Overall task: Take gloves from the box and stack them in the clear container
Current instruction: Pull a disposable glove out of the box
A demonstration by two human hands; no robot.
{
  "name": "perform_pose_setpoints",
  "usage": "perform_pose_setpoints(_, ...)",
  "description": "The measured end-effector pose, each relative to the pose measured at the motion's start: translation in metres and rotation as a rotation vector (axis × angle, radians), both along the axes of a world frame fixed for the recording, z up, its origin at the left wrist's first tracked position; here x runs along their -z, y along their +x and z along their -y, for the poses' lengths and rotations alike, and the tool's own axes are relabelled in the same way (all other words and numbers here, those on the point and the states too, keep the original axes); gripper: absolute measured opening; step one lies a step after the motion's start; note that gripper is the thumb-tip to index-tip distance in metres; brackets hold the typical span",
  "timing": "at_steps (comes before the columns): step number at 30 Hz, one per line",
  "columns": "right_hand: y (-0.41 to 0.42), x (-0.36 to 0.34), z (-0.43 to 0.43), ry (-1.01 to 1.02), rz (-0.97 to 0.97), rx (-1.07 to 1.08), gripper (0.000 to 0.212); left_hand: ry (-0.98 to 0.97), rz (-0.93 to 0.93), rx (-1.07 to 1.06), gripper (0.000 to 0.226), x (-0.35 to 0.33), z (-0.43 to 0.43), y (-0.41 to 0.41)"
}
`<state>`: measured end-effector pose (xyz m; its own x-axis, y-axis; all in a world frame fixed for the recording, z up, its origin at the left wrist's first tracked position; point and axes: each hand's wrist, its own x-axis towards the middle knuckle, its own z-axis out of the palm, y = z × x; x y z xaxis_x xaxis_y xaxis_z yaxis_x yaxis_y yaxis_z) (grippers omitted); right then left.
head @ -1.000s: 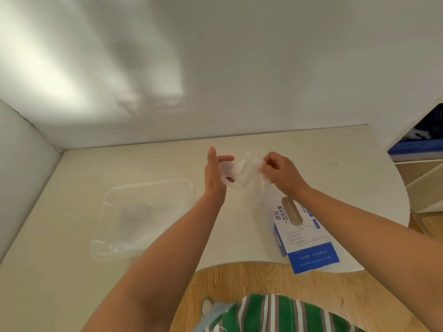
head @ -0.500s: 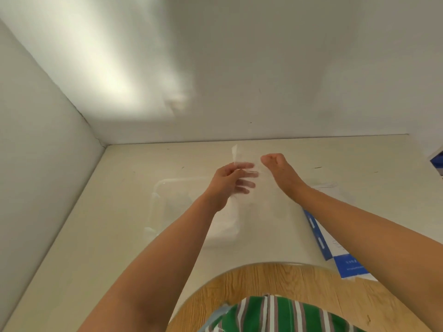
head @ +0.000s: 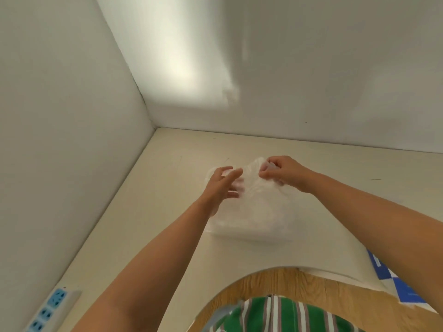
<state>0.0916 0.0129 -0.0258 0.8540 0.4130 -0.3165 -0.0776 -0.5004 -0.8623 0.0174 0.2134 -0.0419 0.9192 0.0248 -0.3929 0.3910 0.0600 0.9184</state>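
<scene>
A thin clear plastic glove [head: 250, 174] hangs between my two hands, directly over the clear container [head: 251, 232] on the cream table. My right hand [head: 281, 173] pinches the glove's upper edge with closed fingers. My left hand [head: 221, 185] has its fingers spread against the glove's left side, and whether it grips the film is unclear. Pale crumpled gloves lie inside the container. The blue and white glove box [head: 405, 287] shows only as a corner at the lower right, mostly hidden behind my right forearm.
White walls enclose the table on the left and at the back, meeting in a corner [head: 153, 127]. A blue and white power strip [head: 48, 310] lies at the lower left. The table's front edge curves in around my body [head: 275, 268].
Both hands carried the glove from beside the box leftward to above the container. My view swung left, so the box slid to the right edge and the power strip came into sight.
</scene>
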Motion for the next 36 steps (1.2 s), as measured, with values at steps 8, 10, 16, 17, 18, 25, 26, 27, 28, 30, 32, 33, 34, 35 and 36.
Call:
perform_pose_setpoints(8, -0.009, 0.022, -0.050, -0.354, 0.379, -0.087, 0.030, 0.704, 0.042, -0.049, 0.033, 0.010, -0.009, -0.001)
perform_pose_setpoints(10, -0.012, 0.030, -0.054, -0.388, 0.652, -0.031, 0.043, 0.887, 0.101, -0.016, 0.031, 0.013, -0.006, -0.003)
perform_pose_setpoints(16, -0.032, 0.035, -0.052, -0.347, 0.707, -0.177, 0.010, 1.286, 0.175, 0.263, 0.026, 0.016, -0.001, -0.004)
perform_pose_setpoints(17, -0.034, 0.039, -0.051, -0.444, 0.570, -0.230, 0.014, 1.351, 0.159, 0.319, 0.025, 0.016, -0.001, -0.003)
perform_pose_setpoints(18, -0.034, 0.045, -0.050, -0.551, 0.453, -0.279, 0.023, 1.418, 0.136, 0.388, 0.024, 0.016, 0.001, -0.002)
perform_pose_setpoints(25, -0.034, 0.070, -0.054, -0.678, 0.147, -0.436, 0.071, 1.792, 0.125, 0.767, 0.027, 0.023, 0.019, 0.003)
perform_pose_setpoints(26, -0.033, 0.073, -0.057, -0.686, 0.148, -0.447, 0.069, 1.738, 0.197, 0.746, 0.026, 0.026, 0.022, 0.007)
perform_pose_setpoints(27, -0.033, 0.076, -0.058, -0.690, 0.151, -0.455, 0.066, 1.637, 0.224, 0.717, 0.025, 0.028, 0.025, 0.010)
perform_pose_setpoints(28, -0.032, 0.078, -0.059, -0.690, 0.144, -0.456, 0.064, 1.505, 0.183, 0.684, 0.026, 0.030, 0.026, 0.014)
perform_pose_setpoints(30, -0.030, 0.082, -0.058, -0.680, 0.112, -0.454, 0.067, 1.275, 0.025, 0.644, 0.031, 0.037, 0.025, 0.019)
perform_pose_setpoints(32, -0.029, 0.084, -0.057, -0.663, 0.091, -0.463, 0.077, 1.153, -0.101, 0.658, 0.046, 0.049, 0.018, 0.022)
perform_pose_setpoints(33, -0.028, 0.084, -0.056, -0.651, 0.081, -0.461, 0.082, 1.120, -0.150, 0.682, 0.054, 0.056, 0.014, 0.021)
perform_pose_setpoints(34, -0.028, 0.084, -0.056, -0.643, 0.070, -0.449, 0.086, 1.100, -0.189, 0.707, 0.061, 0.063, 0.010, 0.022)
perform_pose_setpoints(35, -0.027, 0.085, -0.056, -0.646, 0.065, -0.438, 0.090, 1.095, -0.219, 0.724, 0.068, 0.068, 0.007, 0.021)
perform_pose_setpoints(36, -0.028, 0.086, -0.055, -0.662, 0.066, -0.431, 0.092, 1.098, -0.243, 0.746, 0.073, 0.072, 0.007, 0.021)
